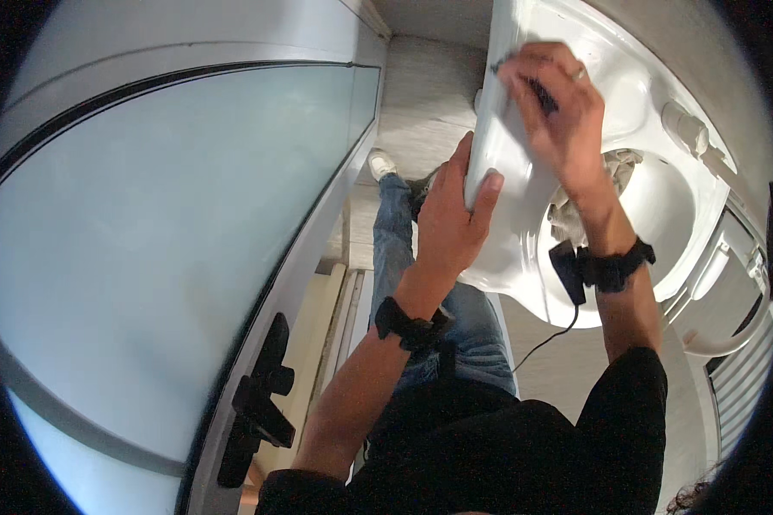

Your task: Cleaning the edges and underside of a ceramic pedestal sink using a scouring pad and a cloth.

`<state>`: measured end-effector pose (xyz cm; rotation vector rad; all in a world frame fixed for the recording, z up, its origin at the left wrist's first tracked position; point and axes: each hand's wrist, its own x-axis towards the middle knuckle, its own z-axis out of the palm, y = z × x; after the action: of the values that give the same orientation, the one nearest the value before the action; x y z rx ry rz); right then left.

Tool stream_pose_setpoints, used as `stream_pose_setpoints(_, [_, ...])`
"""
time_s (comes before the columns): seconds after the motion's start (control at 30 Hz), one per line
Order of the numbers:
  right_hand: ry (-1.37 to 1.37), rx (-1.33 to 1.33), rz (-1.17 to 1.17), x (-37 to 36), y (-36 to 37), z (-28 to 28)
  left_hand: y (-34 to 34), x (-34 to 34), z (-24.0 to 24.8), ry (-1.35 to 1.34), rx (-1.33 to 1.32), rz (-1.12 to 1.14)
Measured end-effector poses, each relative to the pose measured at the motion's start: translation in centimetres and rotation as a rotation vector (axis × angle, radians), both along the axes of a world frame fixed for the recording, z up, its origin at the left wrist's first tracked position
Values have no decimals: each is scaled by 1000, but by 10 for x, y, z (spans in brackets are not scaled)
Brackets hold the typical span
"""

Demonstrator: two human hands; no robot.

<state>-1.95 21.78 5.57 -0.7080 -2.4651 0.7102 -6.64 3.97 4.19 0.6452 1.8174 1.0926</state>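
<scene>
My left hand (455, 210) grips the lower end of a long white panel (488, 142), the thumb on its face and the fingers round its left side. The panel stands over the left part of a white washbasin (661, 257). Higher up, my right hand (563, 103) is closed, its fingertips at the panel's upper part. Something small and dark (543, 96) shows between its fingers; blur and the fingers hide its kind. A crumpled beige cloth (565, 216) lies in the round bowl, partly behind my right forearm.
A white tap (685, 129) stands at the basin's right rim. On the left is a frosted door (172, 223) with a black handle (262, 408). A black strap device (614, 266) on my right wrist trails a thin cable (548, 339). A white hose (730, 343) curves at the right.
</scene>
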Motion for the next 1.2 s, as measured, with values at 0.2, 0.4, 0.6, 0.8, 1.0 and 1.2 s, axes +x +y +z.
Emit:
stream_pose_setpoints(0.2, [36,23,-27,-9,33,-6,3,4,0,-26,30,17])
stream_pose_setpoints(0.4, [-9,2,-4,-4,5,-1,-1,-2,-1,-35,35,35])
stream_pose_setpoints(0.6, [-28,150,30,-1,20,-7,2,0,0,-40,29,36])
stream_pose_setpoints(0.8, [23,82,1,-1,6,-6,2,-3,3,-48,11,32])
stream_pose_setpoints(1.0, [13,78,46,-2,22,-5,2,2,3,-18,-4,40])
stream_pose_setpoints(1.2, [4,6,49,2,6,-4,4,1,3,-79,44,51])
